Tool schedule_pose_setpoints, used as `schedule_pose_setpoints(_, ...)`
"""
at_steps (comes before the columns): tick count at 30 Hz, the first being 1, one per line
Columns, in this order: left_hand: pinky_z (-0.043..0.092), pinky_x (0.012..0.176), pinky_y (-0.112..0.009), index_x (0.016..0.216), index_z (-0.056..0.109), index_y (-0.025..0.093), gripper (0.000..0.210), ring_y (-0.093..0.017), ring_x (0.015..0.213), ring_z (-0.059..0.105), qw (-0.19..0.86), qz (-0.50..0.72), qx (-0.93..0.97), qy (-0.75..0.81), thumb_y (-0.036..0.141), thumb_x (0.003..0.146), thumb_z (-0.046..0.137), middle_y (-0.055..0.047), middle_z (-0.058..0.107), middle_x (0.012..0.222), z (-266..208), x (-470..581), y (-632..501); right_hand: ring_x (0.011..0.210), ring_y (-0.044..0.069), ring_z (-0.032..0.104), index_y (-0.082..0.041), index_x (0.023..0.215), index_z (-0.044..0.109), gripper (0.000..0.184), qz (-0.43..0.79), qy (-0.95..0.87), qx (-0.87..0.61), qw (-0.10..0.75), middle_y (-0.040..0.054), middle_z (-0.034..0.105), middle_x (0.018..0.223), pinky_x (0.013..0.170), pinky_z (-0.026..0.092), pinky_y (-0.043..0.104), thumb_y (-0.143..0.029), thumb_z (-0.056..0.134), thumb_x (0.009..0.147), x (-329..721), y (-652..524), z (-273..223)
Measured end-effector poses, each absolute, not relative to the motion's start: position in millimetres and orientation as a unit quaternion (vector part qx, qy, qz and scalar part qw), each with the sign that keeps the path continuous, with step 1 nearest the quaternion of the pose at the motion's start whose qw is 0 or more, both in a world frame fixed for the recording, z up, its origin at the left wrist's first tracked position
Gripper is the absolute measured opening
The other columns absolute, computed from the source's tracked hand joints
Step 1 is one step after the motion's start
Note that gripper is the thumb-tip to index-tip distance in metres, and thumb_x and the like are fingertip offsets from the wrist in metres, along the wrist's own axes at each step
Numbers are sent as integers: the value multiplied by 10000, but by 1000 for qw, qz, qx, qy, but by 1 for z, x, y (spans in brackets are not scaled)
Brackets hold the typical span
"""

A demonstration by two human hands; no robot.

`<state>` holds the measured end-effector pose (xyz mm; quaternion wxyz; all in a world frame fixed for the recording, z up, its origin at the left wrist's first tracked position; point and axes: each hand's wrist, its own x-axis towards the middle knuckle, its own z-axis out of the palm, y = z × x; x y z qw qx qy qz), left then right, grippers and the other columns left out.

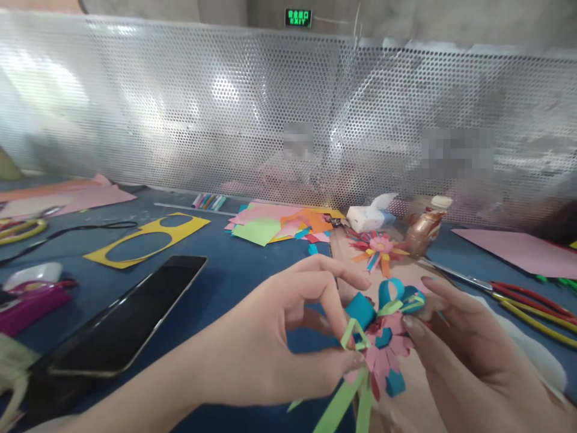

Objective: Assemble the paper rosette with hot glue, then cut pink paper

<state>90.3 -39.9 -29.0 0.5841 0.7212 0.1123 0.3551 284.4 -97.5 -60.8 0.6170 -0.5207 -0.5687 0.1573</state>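
Between my two hands is a paper flower (388, 349) with pink petals, a blue centre, blue loops and light green strips. My left hand (311, 325) pinches a folded light green paper strip (356, 334) at the flower's left side, thumb and index finger together. From the right, my right hand (469, 343) grips the flower's edge with its thumb in front; its other fingertips are partly hidden behind. Two green strips (345, 400) hang down below the flower. Beyond my hands, another paper flower (381, 243), pink with orange and blue strips, lies on brown cardboard (349, 255).
A black phone (130, 319) and a yellow cut-out sheet (135, 242) lie left. Coloured paper (256, 228), a tissue pack (367, 218) and a brown bottle (426, 225) stand toward the perforated metal screen (225, 114). Red-and-yellow-handled scissors (532, 297) lie right, a purple object (33, 304) far left.
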Motion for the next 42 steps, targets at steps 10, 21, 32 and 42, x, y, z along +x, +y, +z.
schedule_pose_setpoints(10,477,791,-237,677,430,159,188,-122,977,546,531,353,755,152,42,717,572,-25,477,1192,-34,92,-36,774,151,614,-286,976,547,252,171,-535,-544,623,15,590,856,657,556,229,-301,612,733,282,-99,-63)
schedule_pose_setpoints(21,470,754,-242,656,410,160,203,-134,978,526,527,329,759,194,86,725,585,-36,417,1266,-35,90,-34,678,145,596,-249,983,556,305,186,-498,-581,616,24,611,848,533,527,231,-368,614,707,281,-100,-58)
schedule_pose_setpoints(32,464,716,-211,649,416,159,206,-177,1103,457,535,293,770,185,72,732,583,-53,412,1266,-36,93,-33,860,221,584,-295,995,492,365,367,-451,-496,645,48,578,922,594,543,328,-448,602,683,281,-100,-64)
schedule_pose_setpoints(42,448,702,-228,648,416,147,196,-145,963,519,526,278,777,205,95,742,580,-83,417,1248,-37,94,-33,812,174,604,-231,983,490,276,281,-479,-545,628,49,603,949,589,528,275,-325,585,742,277,-91,-79)
